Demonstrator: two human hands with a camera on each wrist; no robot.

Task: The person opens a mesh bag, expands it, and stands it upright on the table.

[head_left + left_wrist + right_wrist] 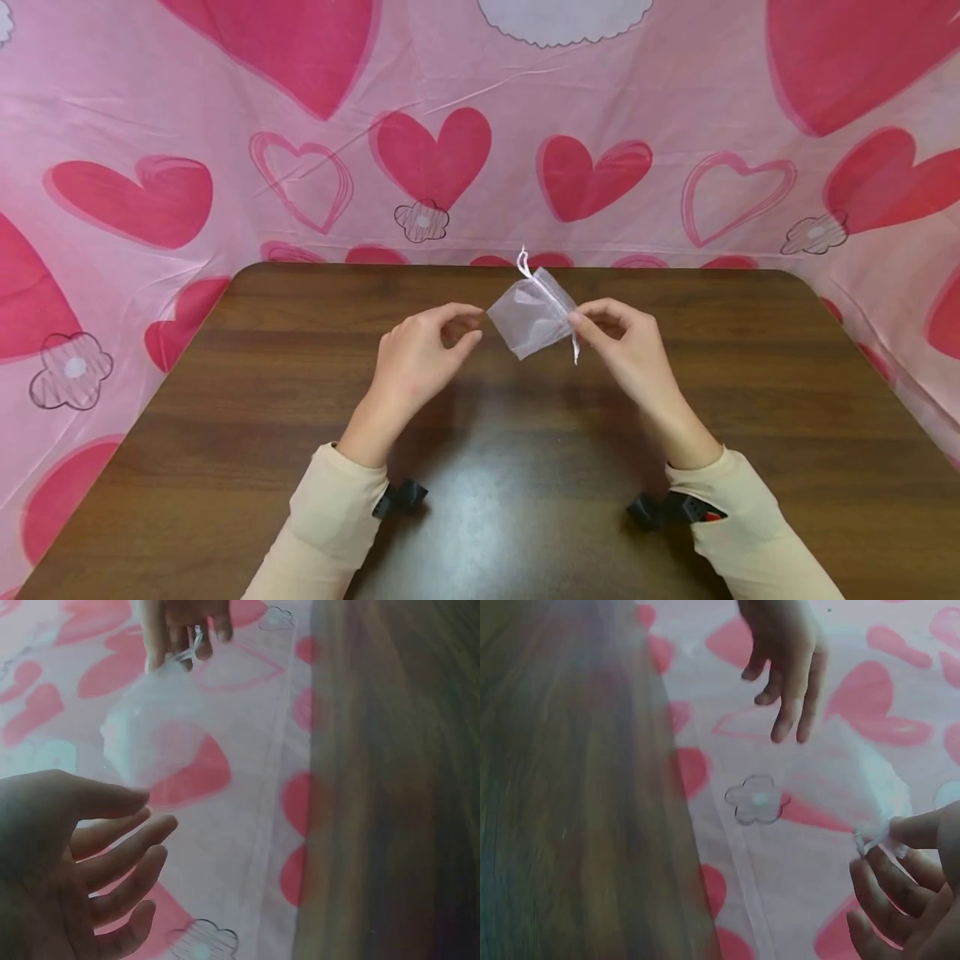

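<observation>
A sheer white drawstring pouch (528, 312) hangs above the table, tilted, its gathered top toward the upper right. My right hand (626, 337) pinches one corner of that top between thumb and fingers, with a cord end dangling below the grip. Another cord loop (523, 262) sticks up from the pouch's far side. Just left of the pouch's bottom corner is my left hand (423, 354), thumb and fingers apart with nothing between them. In the left wrist view, the left hand's fingers (127, 855) are loosely bent, a gap from the see-through pouch (161, 735).
The brown wooden table (510, 450) spreads beneath both hands. Behind and beside it hangs a pink cloth (517, 183) printed with hearts and flowers. Dark wrist cameras (408, 496) poke out from the cream sleeves (330, 508).
</observation>
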